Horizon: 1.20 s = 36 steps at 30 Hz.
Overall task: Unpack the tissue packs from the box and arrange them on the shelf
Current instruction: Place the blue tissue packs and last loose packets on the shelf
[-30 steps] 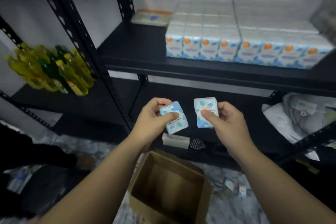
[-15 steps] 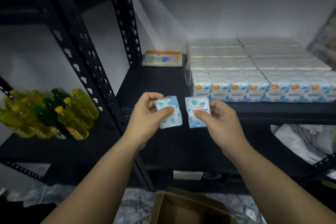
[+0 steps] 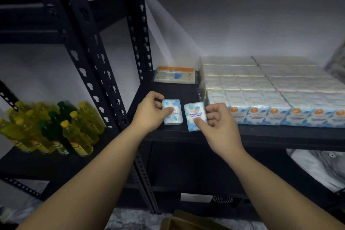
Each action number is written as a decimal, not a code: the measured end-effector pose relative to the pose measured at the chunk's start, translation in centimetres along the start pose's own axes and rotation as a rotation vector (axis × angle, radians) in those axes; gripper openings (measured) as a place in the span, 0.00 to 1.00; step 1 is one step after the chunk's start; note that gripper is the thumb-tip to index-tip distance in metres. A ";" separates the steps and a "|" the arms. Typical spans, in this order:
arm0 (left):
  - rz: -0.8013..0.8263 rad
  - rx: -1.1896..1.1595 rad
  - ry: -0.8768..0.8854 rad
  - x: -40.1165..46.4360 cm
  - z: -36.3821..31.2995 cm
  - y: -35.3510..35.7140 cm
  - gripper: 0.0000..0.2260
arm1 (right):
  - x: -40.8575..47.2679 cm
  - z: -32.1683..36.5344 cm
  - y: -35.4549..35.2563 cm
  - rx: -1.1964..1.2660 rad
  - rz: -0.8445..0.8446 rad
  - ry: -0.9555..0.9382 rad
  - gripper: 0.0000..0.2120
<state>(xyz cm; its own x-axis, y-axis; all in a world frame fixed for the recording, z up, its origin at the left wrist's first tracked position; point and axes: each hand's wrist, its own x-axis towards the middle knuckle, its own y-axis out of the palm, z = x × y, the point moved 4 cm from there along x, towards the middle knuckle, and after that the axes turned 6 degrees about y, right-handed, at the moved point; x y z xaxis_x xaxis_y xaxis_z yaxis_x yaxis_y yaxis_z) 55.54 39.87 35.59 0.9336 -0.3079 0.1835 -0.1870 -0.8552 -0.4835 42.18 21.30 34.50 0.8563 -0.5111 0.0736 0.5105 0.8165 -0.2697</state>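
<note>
Left hand curls its fingers round a small white tissue pack printed with blue and green leaves, thumb across the front face and fingers behind its left edge; the pack stands roughly upright over the bare front part of the black metal shelf. Its forearm reaches up from the lower left, wrist nearly straight. Just to the right, apart from the first by a narrow gap, a second leaf-printed tissue pack lettered "fragrance free mini tissue" is pinched by the right hand, thumb on its lower front and curled fingers at its right edge; this pack tilts slightly. That forearm comes up from the lower right. Whether either pack touches the shelf board cannot be told. Further right, rows of matching white-and-blue tissue packs with orange dots fill the shelf, the nearest one just beside the right hand's knuckles. A brown cardboard box shows at the bottom edge.
</note>
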 end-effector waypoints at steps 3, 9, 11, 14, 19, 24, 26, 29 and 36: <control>0.009 0.076 0.065 0.0 0.7 0.3 0.21 | 0.0 -0.6 0.2 -0.001 -0.032 -0.003 0.16; 0.090 0.154 0.424 -1.5 -1.3 0.2 0.19 | -0.1 -0.8 0.3 0.123 -0.005 0.040 0.15; 0.259 0.127 0.510 -2.4 -2.5 0.8 0.23 | -0.2 -0.3 0.3 0.199 0.023 0.051 0.15; 0.340 0.063 0.553 -3.1 -3.4 1.3 0.27 | -0.3 0.5 0.2 0.226 0.070 0.061 0.15; 0.365 0.007 0.546 -3.2 -3.3 1.4 0.33 | -0.9 1.6 -0.2 0.305 0.095 0.089 0.15; 0.284 -0.083 0.442 -3.1 -3.0 1.0 0.27 | -1.1 1.6 -0.4 0.207 0.062 0.083 0.06; 0.281 -0.122 0.411 -2.9 -2.9 0.8 0.26 | -1.2 1.6 -0.4 0.097 0.078 0.051 0.09; 0.254 -0.171 0.383 -2.6 -2.6 0.7 0.26 | -1.5 1.6 -0.2 -0.001 0.119 0.034 0.17; 0.243 -0.313 0.298 -2.4 -1.6 0.9 0.17 | -1.5 0.8 0.3 0.016 0.060 0.064 0.13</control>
<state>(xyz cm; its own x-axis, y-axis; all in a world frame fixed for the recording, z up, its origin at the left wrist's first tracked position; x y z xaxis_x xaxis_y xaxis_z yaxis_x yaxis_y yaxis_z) 52.67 39.18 36.09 0.7323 -0.5805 0.3560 -0.5139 -0.8141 -0.2704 41.16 22.53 35.05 0.8789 -0.4770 -0.0038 0.4603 0.8500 -0.2561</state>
